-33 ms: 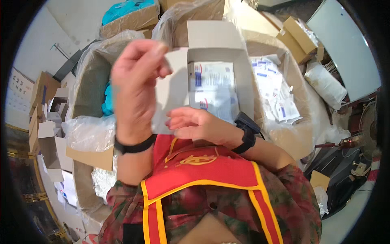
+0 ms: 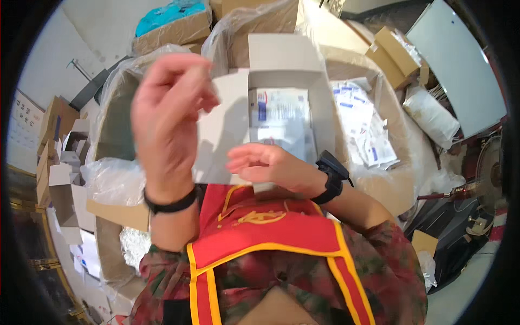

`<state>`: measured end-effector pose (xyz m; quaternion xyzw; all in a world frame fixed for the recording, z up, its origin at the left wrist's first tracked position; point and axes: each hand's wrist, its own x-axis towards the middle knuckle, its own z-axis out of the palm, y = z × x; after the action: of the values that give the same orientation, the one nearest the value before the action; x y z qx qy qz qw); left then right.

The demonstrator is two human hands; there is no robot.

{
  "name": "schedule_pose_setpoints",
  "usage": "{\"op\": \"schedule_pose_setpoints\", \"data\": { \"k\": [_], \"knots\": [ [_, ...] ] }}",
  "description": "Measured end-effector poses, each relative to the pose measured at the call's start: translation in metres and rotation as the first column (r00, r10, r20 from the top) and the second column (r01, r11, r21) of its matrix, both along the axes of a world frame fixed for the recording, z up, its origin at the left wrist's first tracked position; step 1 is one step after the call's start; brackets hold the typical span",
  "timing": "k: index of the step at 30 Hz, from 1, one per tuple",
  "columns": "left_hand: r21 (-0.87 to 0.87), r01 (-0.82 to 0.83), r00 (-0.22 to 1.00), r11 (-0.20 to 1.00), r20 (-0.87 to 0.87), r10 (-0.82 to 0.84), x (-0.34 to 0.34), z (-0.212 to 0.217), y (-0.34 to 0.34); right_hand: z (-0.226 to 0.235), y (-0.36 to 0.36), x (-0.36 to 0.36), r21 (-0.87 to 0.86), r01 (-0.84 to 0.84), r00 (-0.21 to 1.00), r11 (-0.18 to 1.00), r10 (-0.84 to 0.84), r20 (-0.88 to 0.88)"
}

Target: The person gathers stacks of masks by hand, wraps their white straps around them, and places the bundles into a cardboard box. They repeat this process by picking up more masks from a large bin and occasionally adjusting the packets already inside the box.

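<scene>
My left hand (image 2: pixel 170 108) is raised above a tall carton on the left, its fingers curled in and its thumb against them. It is blurred, and whatever the fingers may hold is hidden. Below and to its right, my right hand (image 2: pixel 268 165) hovers over the near end of a white box (image 2: pixel 285 51). Its fingers stretch loosely to the left with nothing visible in them. Inside the box lie flat white packets (image 2: pixel 287 105) with blue and red print, in two visible groups. The box's side flap (image 2: pixel 225 114) is folded out under my hands.
A plastic-lined carton (image 2: pixel 398 192) on the right holds a heap of similar packets (image 2: pixel 365 122). The lined carton (image 2: pixel 111 127) on the left has clear plastic over it. Turquoise items (image 2: pixel 168 16) fill a box behind. Small white boxes (image 2: pixel 65 187) stand at far left.
My left hand has shifted left, away from the white box. The right hand keeps nearly the same pose. The whole view has shifted slightly.
</scene>
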<state>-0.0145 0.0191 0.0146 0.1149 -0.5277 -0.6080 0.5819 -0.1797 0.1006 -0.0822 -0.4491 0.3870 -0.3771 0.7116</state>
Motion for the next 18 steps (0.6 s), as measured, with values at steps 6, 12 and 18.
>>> {"op": "schedule_pose_setpoints", "data": {
  "k": [6,12,18],
  "knots": [
    [-0.878,-0.116,0.989,0.464,-0.061,0.133,0.053,0.073,0.035,0.003,-0.012,-0.045,-0.089,0.150,0.986,0.985,-0.156,-0.059],
    [-0.854,-0.170,0.984,0.491,-0.124,0.125,0.046,0.066,0.024,-0.004,-0.012,-0.035,-0.089,0.105,0.992,0.990,-0.111,-0.059],
    [-0.864,-0.226,0.973,0.450,-0.181,0.142,0.040,0.075,0.006,-0.008,-0.013,-0.031,-0.166,-0.002,0.989,0.986,-0.023,-0.148]
  ]
}}
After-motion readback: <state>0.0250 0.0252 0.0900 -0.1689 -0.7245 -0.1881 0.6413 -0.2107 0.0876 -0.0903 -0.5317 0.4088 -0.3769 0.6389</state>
